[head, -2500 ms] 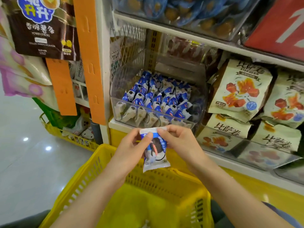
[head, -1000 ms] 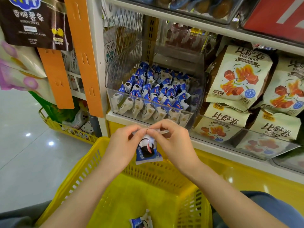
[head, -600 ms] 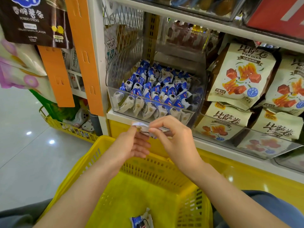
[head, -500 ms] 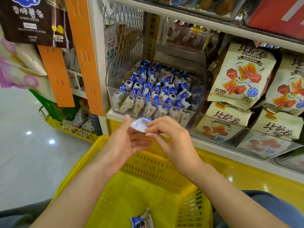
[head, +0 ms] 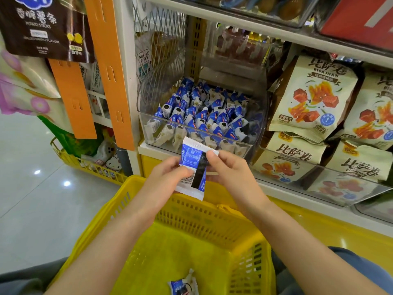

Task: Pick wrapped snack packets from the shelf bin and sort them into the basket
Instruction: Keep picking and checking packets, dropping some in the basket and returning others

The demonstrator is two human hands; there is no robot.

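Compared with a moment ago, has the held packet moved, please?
Yes. The packet has been flipped to its barcode side and raised: its top now overlaps the bin's front wall instead of hanging below it.

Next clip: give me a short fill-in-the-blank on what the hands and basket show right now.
The snack packet is pinched by ____ hands, the left hand and right hand. Its ____, printed in black bars, faces the camera. It is held above a ____ plastic basket. On the part of the basket floor in view lies ____ other packet.
Missing words: both; barcode; yellow; one.
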